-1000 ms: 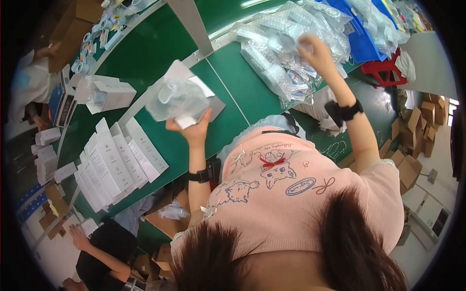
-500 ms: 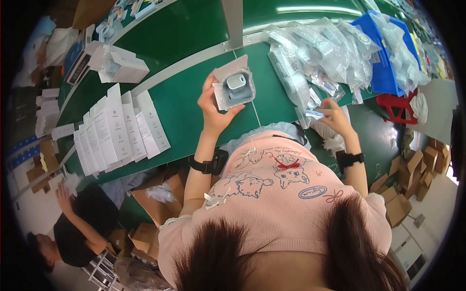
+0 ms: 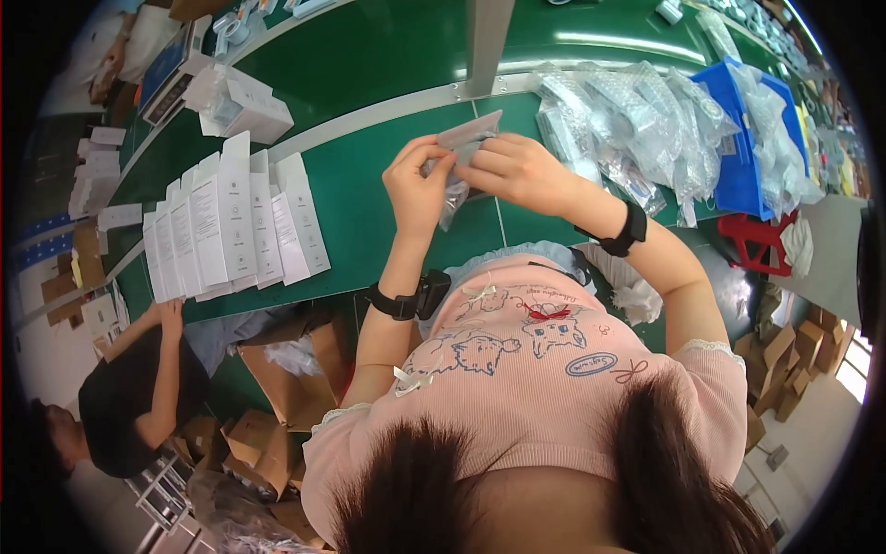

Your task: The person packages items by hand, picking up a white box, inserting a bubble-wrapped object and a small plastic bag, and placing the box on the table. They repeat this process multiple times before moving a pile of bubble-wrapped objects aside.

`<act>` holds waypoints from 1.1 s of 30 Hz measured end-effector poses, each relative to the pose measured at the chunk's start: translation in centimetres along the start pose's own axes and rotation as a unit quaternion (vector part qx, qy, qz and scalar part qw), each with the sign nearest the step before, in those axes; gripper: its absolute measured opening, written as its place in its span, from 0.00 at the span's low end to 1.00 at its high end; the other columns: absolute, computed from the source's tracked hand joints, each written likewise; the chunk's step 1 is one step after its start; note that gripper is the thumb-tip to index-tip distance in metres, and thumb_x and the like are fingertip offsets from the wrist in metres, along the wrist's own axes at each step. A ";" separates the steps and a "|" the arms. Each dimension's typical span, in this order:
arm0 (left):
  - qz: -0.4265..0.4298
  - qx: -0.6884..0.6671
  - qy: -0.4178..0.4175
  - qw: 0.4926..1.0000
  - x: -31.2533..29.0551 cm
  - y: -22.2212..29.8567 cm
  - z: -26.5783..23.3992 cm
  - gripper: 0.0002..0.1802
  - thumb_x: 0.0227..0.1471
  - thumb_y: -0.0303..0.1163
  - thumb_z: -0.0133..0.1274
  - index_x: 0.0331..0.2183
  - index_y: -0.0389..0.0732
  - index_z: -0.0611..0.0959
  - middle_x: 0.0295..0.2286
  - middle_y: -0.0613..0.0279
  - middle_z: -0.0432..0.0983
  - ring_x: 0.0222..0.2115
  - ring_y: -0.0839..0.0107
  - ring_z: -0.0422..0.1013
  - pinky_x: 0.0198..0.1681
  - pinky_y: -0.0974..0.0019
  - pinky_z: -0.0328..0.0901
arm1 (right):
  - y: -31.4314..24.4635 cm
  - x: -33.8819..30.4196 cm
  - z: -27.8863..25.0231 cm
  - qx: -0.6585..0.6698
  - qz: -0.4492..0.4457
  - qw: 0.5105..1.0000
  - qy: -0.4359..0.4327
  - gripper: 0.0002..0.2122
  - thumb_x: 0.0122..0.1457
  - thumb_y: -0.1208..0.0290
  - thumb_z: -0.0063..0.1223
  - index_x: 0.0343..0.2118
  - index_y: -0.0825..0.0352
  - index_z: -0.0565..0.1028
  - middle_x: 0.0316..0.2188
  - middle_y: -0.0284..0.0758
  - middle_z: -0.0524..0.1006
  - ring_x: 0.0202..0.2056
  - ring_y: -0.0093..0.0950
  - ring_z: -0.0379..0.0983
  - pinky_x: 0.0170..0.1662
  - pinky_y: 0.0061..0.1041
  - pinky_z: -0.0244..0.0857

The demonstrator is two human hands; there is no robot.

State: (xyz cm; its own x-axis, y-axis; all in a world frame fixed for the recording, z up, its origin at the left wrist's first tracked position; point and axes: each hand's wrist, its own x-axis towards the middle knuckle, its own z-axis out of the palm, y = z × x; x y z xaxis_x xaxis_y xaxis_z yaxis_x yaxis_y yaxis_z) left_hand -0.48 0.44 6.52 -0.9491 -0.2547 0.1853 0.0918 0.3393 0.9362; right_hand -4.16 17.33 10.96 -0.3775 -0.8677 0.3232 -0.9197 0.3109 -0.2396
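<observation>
Over the green table [image 3: 369, 198], my left hand [image 3: 417, 183] and my right hand [image 3: 517, 171] meet on one small packet. It is a grey card tray [image 3: 469, 137] with a clear plastic bag [image 3: 454, 196] hanging below it. The left fingers pinch its left edge, and the right fingers grip its right side. What lies inside the bag is hidden by my fingers. Each wrist carries a black band.
A row of flat white boxes [image 3: 226, 222] lies on the table to my left. Many clear bagged parts [image 3: 637, 120] are heaped at the right, beside a blue bin [image 3: 743, 166]. Another person [image 3: 138, 388] bends over cardboard boxes [image 3: 277, 388] at lower left. A grey post [image 3: 486, 42] stands ahead.
My right hand left the heap of bags and came in to join the left hand. The grey tray, held up by the left hand alone before, now sits between both hands.
</observation>
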 end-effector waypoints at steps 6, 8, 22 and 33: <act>-0.012 -0.043 -0.028 0.999 0.2 -1.2 -1.2 0.07 0.36 0.22 0.56 0.25 0.34 0.78 0.30 0.56 0.74 0.30 0.70 0.71 0.32 0.71 0.65 | -0.5 -0.7 1.4 -0.002 -0.008 0.996 -0.091 0.16 0.43 0.64 0.53 0.37 0.62 0.73 0.32 0.34 0.68 0.45 0.34 0.61 0.52 0.36 0.51; -0.012 -0.136 -0.009 0.991 0.2 -1.7 -2.4 0.13 0.37 0.25 0.57 0.30 0.34 0.76 0.34 0.55 0.72 0.35 0.68 0.70 0.37 0.69 0.65 | -0.4 -2.1 1.4 0.004 -0.008 1.000 -0.004 0.25 0.39 0.60 0.58 0.43 0.62 0.69 0.40 0.36 0.66 0.50 0.36 0.57 0.55 0.39 0.46; -0.076 0.572 -0.082 0.813 -3.3 -13.0 -13.6 0.50 0.32 0.28 0.59 0.56 0.44 0.51 0.56 0.52 0.43 0.57 0.56 0.40 0.54 0.40 0.39 | 6.7 6.5 10.2 0.482 0.242 0.819 0.194 0.47 0.35 0.68 0.64 0.57 0.67 0.45 0.56 0.39 0.52 0.57 0.30 0.47 0.57 0.30 0.45; -0.049 0.304 -0.186 0.933 -3.0 -7.7 -3.5 0.43 0.37 0.34 0.58 0.54 0.40 0.55 0.52 0.46 0.51 0.52 0.51 0.49 0.52 0.51 0.48 | 13.7 16.8 16.3 0.311 0.295 0.869 0.246 0.47 0.34 0.68 0.63 0.57 0.64 0.45 0.50 0.48 0.57 0.52 0.44 0.53 0.53 0.33 0.51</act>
State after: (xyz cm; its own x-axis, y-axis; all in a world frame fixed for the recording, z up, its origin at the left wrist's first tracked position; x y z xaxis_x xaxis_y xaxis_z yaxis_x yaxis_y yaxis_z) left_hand 2.70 -4.60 -0.16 -0.9934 -0.0176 -0.1137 -0.0808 0.8105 0.5801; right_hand -21.37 0.71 -1.85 -0.9050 -0.3094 0.2921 -0.3723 0.2436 -0.8956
